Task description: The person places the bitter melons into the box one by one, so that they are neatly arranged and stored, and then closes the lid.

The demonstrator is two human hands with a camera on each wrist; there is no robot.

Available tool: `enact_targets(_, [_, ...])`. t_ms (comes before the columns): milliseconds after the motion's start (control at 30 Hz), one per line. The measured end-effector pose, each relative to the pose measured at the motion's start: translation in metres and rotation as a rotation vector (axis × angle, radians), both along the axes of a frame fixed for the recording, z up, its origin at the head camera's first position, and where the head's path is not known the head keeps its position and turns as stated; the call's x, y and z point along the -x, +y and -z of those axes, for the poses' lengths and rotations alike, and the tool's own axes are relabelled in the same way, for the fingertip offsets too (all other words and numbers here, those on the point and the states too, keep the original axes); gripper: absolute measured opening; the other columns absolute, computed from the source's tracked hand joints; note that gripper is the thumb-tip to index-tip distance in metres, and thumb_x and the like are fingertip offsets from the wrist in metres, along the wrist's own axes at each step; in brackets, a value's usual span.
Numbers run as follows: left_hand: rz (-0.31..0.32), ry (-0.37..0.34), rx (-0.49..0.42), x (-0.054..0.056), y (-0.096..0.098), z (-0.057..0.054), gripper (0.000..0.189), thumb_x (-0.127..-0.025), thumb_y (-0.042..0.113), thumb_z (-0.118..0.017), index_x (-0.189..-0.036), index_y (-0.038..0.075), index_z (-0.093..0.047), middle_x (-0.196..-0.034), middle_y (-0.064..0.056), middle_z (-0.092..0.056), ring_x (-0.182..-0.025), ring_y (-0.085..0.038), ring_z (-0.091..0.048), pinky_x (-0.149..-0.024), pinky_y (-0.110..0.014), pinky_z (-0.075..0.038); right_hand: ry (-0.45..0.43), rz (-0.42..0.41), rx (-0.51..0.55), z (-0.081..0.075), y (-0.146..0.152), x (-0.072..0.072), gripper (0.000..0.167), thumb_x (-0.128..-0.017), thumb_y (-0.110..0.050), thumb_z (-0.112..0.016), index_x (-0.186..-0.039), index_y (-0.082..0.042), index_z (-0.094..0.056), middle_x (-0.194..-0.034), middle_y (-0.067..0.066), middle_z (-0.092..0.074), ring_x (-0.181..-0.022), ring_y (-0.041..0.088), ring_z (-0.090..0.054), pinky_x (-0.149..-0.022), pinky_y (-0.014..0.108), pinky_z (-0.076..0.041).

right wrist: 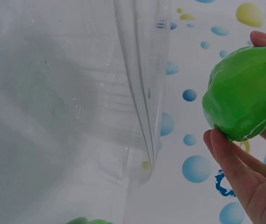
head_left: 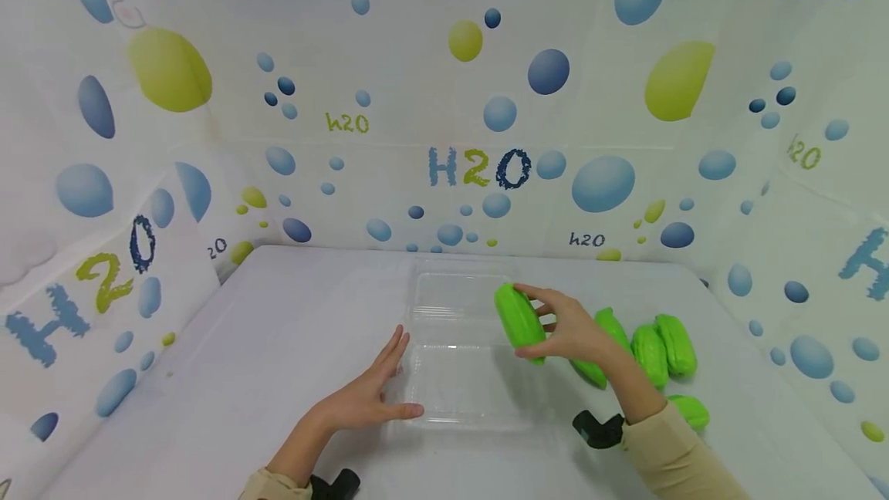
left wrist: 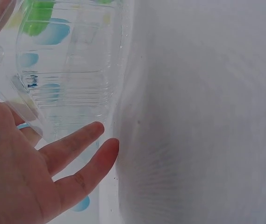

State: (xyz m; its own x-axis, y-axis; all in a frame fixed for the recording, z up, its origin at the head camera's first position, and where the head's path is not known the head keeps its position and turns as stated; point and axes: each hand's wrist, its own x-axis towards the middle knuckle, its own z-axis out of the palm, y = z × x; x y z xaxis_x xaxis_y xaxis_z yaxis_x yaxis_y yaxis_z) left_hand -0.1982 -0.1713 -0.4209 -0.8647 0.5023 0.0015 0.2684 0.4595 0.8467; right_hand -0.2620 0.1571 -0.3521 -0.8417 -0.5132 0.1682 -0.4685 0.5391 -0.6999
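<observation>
A clear plastic clamshell container [head_left: 464, 384] lies unfolded on the white table, its two halves one behind the other. At its left edge is my left hand [head_left: 364, 401], fingers spread, thumb over the near left corner. In the left wrist view the fingers [left wrist: 88, 163] reach along the clear wall. My right hand [head_left: 566, 328] holds a glossy green oblong thing [head_left: 518, 321], lumpy and ridged like a pepper, over the container's right side. The right wrist view shows this green thing [right wrist: 245, 93] pinched between thumb and fingertips, apart from the clear wall.
Several more green oblong things [head_left: 650, 355] lie on the table [head_left: 292, 315] to the right, some partly behind my right arm. White sheeting [head_left: 389, 45] with blue and yellow-green dots and H2O lettering rises behind the table and on both sides.
</observation>
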Motion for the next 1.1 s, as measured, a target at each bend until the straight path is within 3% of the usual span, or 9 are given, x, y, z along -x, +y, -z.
enact_targets(667, [0.000, 0.025, 0.014, 0.000, 0.003, -0.001, 0.101, -0.080, 0.036, -0.070, -0.148, 0.013, 0.002, -0.151, -0.010, 0.017, -0.128, -0.048, -0.024, -0.088, -0.062, -0.036, 0.003, -0.058, 0.031, 0.009, -0.032, -0.006, 0.089, -0.066, -0.026, -0.083, -0.140, -0.011, -0.036, -0.128, 0.010, -0.046, -0.101, 0.026, -0.054, -0.076, 0.033, -0.052])
enact_targets(1100, [-0.004, 0.026, 0.026, 0.000, 0.002, -0.001, 0.100, -0.080, 0.036, -0.069, -0.148, 0.015, 0.001, -0.151, -0.008, 0.016, -0.128, -0.046, -0.027, -0.089, -0.060, -0.038, -0.003, -0.019, 0.040, 0.016, -0.051, -0.013, 0.088, -0.065, -0.023, -0.084, -0.139, -0.012, -0.038, -0.125, 0.008, -0.049, -0.099, 0.024, -0.054, -0.074, 0.030, -0.052])
